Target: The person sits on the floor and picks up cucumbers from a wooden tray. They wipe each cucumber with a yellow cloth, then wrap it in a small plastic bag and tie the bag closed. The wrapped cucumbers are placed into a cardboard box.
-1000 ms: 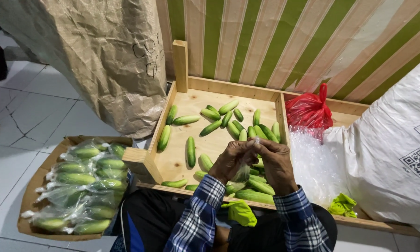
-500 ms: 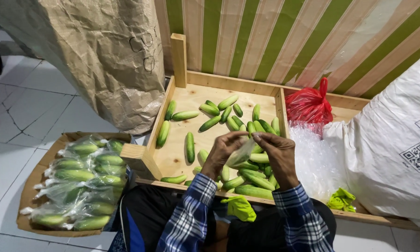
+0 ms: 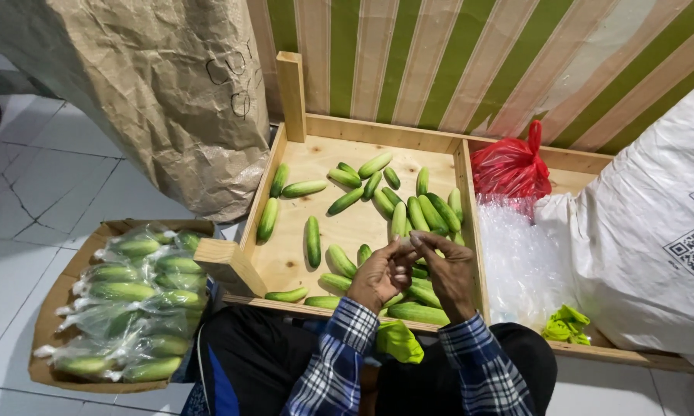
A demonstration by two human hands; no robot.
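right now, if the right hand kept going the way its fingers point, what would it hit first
The right hand points up and left, away from the body. First in that line are the loose green cucumbers piled in the pale wooden tray, just past its fingertips, though depth is hard to judge.

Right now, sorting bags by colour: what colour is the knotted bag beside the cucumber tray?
Red, clearest in the head view.

Both hands, left hand (image 3: 379,276) and right hand (image 3: 449,271), meet fingertip to fingertip above loose cucumbers (image 3: 409,212) in a wooden tray (image 3: 291,166). Bagged cucumbers (image 3: 131,304) fill a cardboard box (image 3: 48,323) to the left.
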